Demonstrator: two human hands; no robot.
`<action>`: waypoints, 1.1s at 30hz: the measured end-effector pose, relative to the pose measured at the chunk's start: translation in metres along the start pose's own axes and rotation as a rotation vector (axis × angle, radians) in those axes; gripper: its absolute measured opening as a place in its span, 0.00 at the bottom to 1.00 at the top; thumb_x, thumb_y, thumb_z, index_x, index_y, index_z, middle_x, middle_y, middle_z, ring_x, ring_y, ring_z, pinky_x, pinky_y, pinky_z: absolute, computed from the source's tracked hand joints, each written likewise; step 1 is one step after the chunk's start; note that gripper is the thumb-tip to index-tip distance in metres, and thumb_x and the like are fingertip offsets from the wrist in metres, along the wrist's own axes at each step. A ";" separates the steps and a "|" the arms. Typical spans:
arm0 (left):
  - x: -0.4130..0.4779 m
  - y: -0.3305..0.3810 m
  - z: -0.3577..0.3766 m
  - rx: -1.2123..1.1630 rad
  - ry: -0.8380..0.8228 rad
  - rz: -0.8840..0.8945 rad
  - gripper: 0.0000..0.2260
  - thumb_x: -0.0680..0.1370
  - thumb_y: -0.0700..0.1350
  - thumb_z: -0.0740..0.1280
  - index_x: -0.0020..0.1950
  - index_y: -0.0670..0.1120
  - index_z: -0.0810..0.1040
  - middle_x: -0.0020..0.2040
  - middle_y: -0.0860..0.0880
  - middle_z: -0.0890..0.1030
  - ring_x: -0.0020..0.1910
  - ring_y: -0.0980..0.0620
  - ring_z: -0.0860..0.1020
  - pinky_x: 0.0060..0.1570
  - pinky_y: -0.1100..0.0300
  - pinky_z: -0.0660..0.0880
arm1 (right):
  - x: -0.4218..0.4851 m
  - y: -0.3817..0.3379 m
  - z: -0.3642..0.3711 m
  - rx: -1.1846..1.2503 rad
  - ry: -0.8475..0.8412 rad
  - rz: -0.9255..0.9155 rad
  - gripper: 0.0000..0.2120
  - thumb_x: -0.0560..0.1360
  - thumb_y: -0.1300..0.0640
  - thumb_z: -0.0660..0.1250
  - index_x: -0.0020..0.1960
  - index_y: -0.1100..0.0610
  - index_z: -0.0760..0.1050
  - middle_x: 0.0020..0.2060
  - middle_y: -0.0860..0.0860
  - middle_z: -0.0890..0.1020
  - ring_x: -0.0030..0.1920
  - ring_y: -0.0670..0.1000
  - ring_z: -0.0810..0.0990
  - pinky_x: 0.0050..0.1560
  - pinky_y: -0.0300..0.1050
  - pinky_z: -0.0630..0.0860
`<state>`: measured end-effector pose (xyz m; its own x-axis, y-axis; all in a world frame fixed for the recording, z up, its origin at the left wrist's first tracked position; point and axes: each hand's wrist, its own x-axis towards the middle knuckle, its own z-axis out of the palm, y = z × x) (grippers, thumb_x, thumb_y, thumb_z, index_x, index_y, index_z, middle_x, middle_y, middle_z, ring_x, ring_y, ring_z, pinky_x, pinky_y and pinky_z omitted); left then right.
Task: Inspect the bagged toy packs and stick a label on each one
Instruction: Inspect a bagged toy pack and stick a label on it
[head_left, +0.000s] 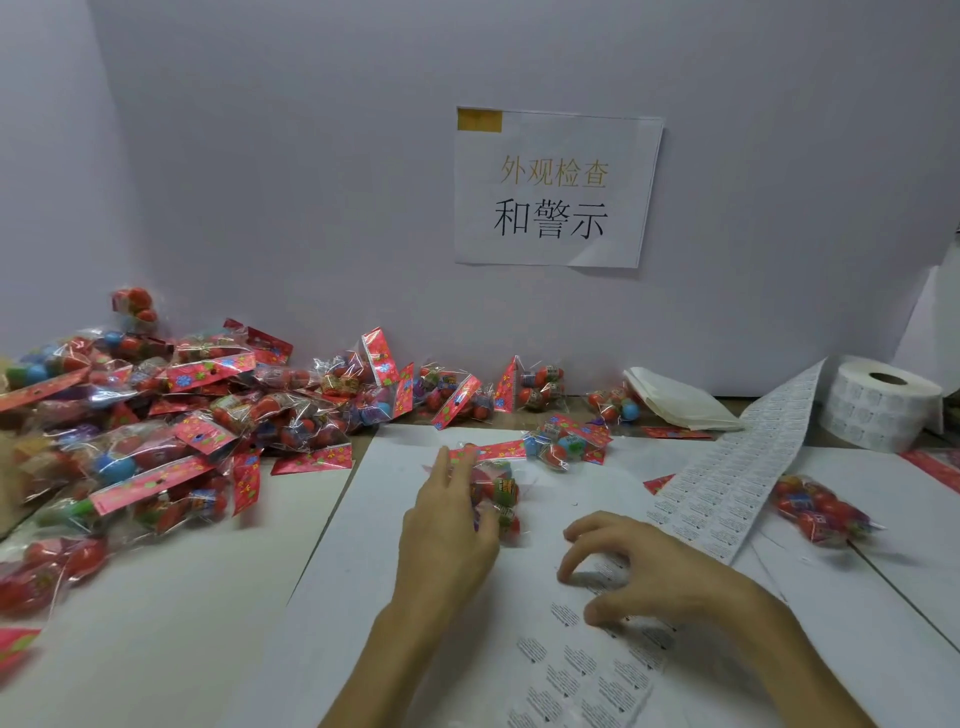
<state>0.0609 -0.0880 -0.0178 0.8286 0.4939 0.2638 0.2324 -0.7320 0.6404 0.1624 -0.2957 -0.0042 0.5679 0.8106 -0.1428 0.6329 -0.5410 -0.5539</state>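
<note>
Far left: heap of toy packs (156, 415), spilling along the back wall, judged still to be inspected and labelled; the bulk of the task is reckoned outstanding.

Each pack: clear bag closed by a red flowered header card, filled with red and blue round toys.

Centre: one toy pack (498, 493) lies on the white worktop (208, 597), pressed down by the left hand (452, 525), whose fairly straight fingers are laid across it. No label is seen on it yet.

Right of centre: right hand (639, 566), fingers curled, tips on the label strip (727, 467); whether a label is pinched cannot be told through the blur.

Right: single pack (815, 512) set apart beyond the strip, possibly finished.

Far right: label roll (878, 410), from which the strip is fed.
</note>
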 end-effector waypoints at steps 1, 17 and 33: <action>-0.001 0.000 0.001 0.044 -0.033 0.059 0.25 0.82 0.50 0.66 0.78 0.61 0.64 0.83 0.53 0.54 0.75 0.49 0.68 0.73 0.51 0.69 | 0.002 0.000 0.003 -0.005 0.038 0.004 0.17 0.68 0.46 0.78 0.54 0.34 0.80 0.65 0.30 0.69 0.66 0.33 0.68 0.68 0.40 0.65; -0.007 -0.002 0.005 0.194 -0.168 0.139 0.20 0.75 0.67 0.64 0.63 0.60 0.75 0.65 0.59 0.73 0.63 0.55 0.71 0.67 0.52 0.65 | 0.005 -0.001 0.008 -0.081 0.203 0.069 0.09 0.74 0.47 0.73 0.52 0.41 0.76 0.54 0.37 0.74 0.60 0.40 0.70 0.65 0.45 0.71; -0.020 0.028 -0.005 -0.364 -0.428 0.251 0.16 0.76 0.61 0.71 0.60 0.57 0.81 0.47 0.58 0.83 0.38 0.65 0.77 0.38 0.70 0.71 | -0.006 -0.009 -0.009 0.136 0.462 -0.106 0.11 0.72 0.67 0.72 0.42 0.50 0.80 0.41 0.39 0.82 0.50 0.38 0.80 0.51 0.25 0.71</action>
<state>0.0483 -0.1163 -0.0011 0.9840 0.0402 0.1737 -0.1222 -0.5572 0.8213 0.1582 -0.2976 0.0087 0.6977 0.6587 0.2819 0.6429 -0.4020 -0.6520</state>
